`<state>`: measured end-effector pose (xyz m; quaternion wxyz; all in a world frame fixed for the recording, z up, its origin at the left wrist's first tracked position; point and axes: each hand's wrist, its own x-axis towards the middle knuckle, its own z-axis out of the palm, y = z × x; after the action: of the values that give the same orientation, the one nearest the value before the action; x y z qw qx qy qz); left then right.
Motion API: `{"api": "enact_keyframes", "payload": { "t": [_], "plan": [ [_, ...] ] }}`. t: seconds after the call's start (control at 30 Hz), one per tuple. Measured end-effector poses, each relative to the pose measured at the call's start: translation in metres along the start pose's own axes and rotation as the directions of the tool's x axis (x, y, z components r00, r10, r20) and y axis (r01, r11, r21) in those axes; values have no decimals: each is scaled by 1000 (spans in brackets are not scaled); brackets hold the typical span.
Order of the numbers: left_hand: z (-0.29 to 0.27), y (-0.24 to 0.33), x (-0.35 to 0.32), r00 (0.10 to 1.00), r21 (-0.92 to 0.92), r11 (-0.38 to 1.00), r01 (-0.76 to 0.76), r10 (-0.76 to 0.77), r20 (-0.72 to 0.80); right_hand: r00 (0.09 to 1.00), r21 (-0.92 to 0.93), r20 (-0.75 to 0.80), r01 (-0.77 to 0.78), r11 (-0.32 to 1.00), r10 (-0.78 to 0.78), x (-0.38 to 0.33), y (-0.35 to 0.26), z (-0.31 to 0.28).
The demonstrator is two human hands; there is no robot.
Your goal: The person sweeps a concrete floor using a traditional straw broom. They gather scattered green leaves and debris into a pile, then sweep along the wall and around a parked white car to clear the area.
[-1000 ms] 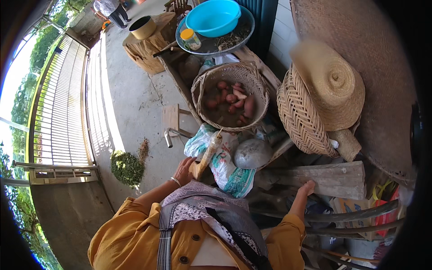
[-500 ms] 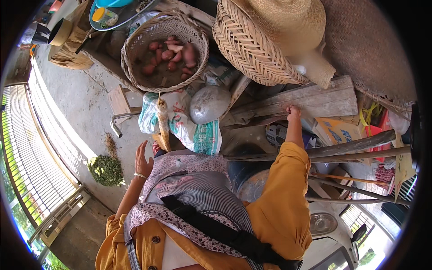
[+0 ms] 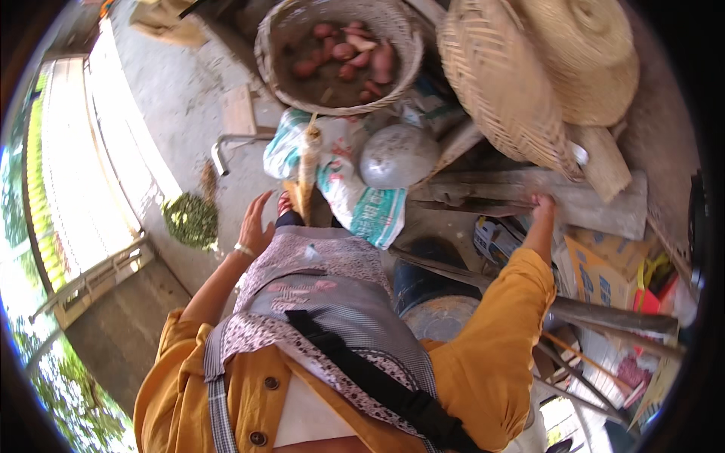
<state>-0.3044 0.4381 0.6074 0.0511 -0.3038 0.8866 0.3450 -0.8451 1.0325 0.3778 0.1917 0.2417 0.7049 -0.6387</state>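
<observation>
My left hand (image 3: pixel 257 224) hangs with its fingers apart, holding nothing, beside the patterned apron (image 3: pixel 325 249) I wear. Out to the right, my right hand (image 3: pixel 542 204) is closed at the end of a long, dark, flat piece (image 3: pixel 472 207) whose kind I cannot make out. That piece lies alongside a weathered wooden plank (image 3: pixel 604 208). Ahead of me, a round woven basket (image 3: pixel 264 45) contains several red-skinned sweet potatoes (image 3: pixel 343 52). In front of it are a white and green woven sack (image 3: pixel 343 181) and a dull metal bowl (image 3: pixel 399 156), domed side up.
A woven basket (image 3: pixel 495 83) and a straw hat (image 3: pixel 581 60) stand at the far right. Wooden poles (image 3: pixel 612 315) cross near my right arm, beside cardboard boxes (image 3: pixel 600 264) and a dark blue tub (image 3: pixel 430 275). Green leaves (image 3: pixel 190 220) lie heaped at left.
The whole view has shifted, so the basket and sack appear farther right and higher. My right hand remains closed by the plank, and my left hand stays open.
</observation>
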Motion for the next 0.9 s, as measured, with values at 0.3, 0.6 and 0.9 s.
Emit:
{"api": "enact_keyframes", "payload": {
  "t": [0.3, 0.6, 0.9],
  "plan": [
    [33, 8, 114, 887, -222, 974, 49, -145, -438, 692, -768, -554, -211, 604, -463, -133, -29, 135],
    [53, 15, 127, 985, -439, 884, -160, 112, -135, 693, -707, 84, 548, 447, -716, -346, 34, 224],
    [35, 31, 7, 958, -292, 939, -180, 99, -270, 293, -289, 738, -677, 677, 608, -506, 89, 383]
  ]
}}
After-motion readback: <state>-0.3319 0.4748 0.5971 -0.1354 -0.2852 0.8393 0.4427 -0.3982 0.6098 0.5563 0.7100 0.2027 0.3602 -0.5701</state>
